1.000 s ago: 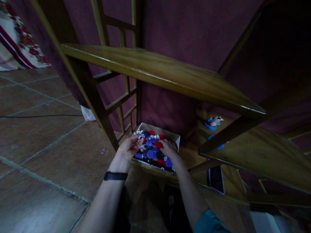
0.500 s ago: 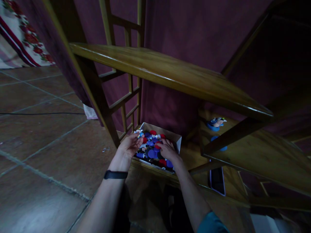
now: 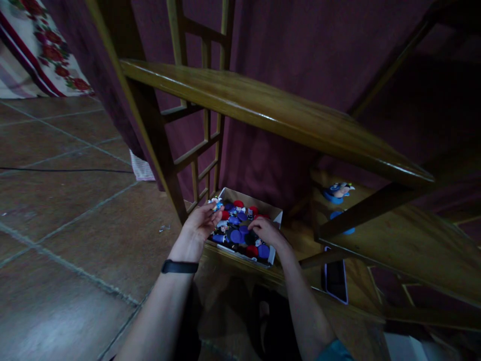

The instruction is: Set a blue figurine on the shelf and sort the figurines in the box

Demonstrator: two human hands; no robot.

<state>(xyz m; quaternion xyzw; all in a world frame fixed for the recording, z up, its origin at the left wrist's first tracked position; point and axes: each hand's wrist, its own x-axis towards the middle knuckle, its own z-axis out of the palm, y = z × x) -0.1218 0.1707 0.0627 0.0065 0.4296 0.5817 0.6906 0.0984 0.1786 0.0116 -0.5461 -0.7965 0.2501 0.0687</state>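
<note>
Figurines (image 3: 238, 230) (boxed) under right hand (image 3: 267, 231)

Glossy varnished wood shelf (image 3: 270, 108), matt cardboard box (image 3: 259, 206), smooth plastic figures (image 3: 235, 230), matt tiled floor (image 3: 75, 210), cloth curtain (image 3: 285, 45)

We see a dim, underexposed view. Light falls from the upper left, laying a glare streak along the front edge of the wooden shelf (image 3: 278, 115) and a faint sheen on the floor tiles (image 3: 67, 210). The right side and the space under the shelf sink into deep shadow. Straight edges bow near the frame's corners, and detail inside the box (image 3: 276, 216) is soft.
</note>
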